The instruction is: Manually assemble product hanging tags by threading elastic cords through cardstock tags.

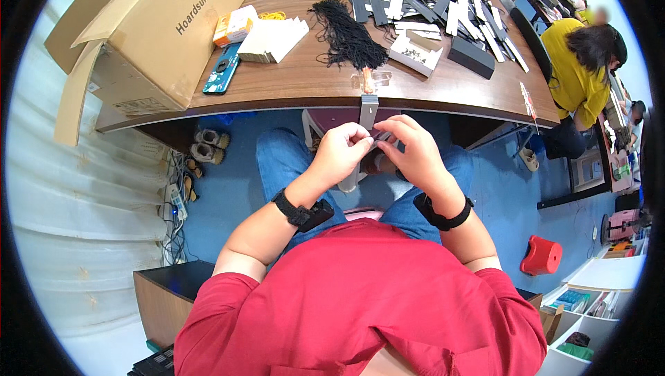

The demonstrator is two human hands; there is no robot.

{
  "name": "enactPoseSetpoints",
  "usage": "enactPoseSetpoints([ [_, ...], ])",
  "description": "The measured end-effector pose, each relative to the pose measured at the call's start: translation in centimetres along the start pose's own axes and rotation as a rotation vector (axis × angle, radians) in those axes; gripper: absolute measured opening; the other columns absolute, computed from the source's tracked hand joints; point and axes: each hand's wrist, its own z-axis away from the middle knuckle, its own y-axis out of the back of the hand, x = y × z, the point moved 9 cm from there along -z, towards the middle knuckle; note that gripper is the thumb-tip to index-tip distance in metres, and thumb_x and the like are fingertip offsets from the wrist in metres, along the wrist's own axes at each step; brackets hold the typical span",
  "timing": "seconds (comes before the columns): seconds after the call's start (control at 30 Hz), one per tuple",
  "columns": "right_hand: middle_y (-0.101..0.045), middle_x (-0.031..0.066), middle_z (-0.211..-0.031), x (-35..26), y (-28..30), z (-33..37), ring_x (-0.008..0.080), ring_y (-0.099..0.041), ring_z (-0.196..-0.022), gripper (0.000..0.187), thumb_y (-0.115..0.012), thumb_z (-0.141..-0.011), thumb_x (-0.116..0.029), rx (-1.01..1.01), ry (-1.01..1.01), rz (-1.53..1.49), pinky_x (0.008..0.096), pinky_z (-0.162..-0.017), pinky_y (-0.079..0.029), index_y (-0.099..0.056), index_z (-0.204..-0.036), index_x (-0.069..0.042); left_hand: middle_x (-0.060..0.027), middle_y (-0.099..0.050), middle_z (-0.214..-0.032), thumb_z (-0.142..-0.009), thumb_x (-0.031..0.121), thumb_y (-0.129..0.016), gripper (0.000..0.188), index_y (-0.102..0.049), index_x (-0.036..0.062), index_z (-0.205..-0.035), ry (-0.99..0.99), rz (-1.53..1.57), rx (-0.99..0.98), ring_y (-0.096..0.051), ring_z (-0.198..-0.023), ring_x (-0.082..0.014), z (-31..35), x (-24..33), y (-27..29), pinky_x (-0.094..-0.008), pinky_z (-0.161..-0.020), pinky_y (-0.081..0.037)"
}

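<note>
Close together just off the near table edge, my left hand (339, 153) and my right hand (415, 151) both have thumb and fingers pinched. Whatever small, thin thing sits between the fingertips is too small to make out. Right beyond them, a narrow grey block (369, 109) juts out at the table edge, with orange and clear tape (368, 83) behind it. Farther in lies a bundle of black cords (346, 33). To its right is a shallow white box (415, 54) holding small dark pieces.
Black and white flat strips (443, 5) pile up at the back right, near a black box (472, 57). A large cardboard box (166, 36), white card stack (274, 40) and blue phone (222, 71) stand left. A red stool (542, 256) and a person in yellow (571, 57) are right.
</note>
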Motion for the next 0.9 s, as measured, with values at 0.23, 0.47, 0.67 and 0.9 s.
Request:
enactPoseSetpoints([
  [0.23, -0.062, 0.0102, -0.075, 1.5, -0.5, 0.3, 0.0183, -0.060, -0.066, 0.011, -0.068, -0.077, -0.006, -0.020, -0.196, -0.131, 0.0283, -0.062, -0.048, -0.064, -0.086, -0.001, 0.0014, -0.061, -0.079, -0.088, 0.009, -0.061, 0.007, -0.061, 0.0019, -0.089, 0.014, -0.023, -0.027, -0.054, -0.070, -0.0036, 0.2, 0.3, 0.0, -0.0196, -0.062, -0.044],
  [0.47, -0.063, 0.0107, -0.076, 1.6, -0.3, 0.3, 0.0172, -0.061, -0.065, 0.009, -0.065, -0.079, -0.005, 0.015, -0.226, -0.129, 0.0277, -0.061, -0.048, -0.064, -0.086, -0.001, 0.0017, -0.061, -0.079, -0.088, 0.010, -0.062, 0.008, -0.062, 0.0017, -0.089, 0.035, 0.090, -0.050, -0.053, -0.070, -0.0034, 0.4, 0.9, -0.6, -0.0199, -0.061, -0.044],
  [0.67, -0.062, 0.0096, -0.079, 0.2, 0.2, 0.1, 0.0198, -0.061, -0.068, 0.017, -0.064, -0.078, -0.002, 0.023, -0.110, -0.053, 0.0282, -0.062, -0.049, -0.063, -0.094, -0.003, 0.0018, -0.060, -0.078, -0.087, 0.010, -0.062, 0.008, -0.062, 0.0019, -0.088, 0.050, 0.119, -0.067, -0.052, -0.069, -0.0032, 0.5, 0.5, -0.5, -0.0197, -0.060, -0.043],
  [0.9, -0.063, 0.0082, -0.087, -2.5, 0.5, -0.5, 0.0262, -0.063, -0.074, 0.024, -0.066, -0.073, -0.004, 0.029, 0.182, 0.167, 0.0339, -0.064, -0.051, -0.064, -0.096, -0.008, 0.0001, -0.062, -0.078, -0.088, 0.011, -0.060, 0.010, -0.062, 0.0011, -0.088, 0.043, -0.059, -0.068, -0.053, -0.070, -0.0038, -0.2, 0.2, -0.1, -0.0198, -0.061, -0.044],
])
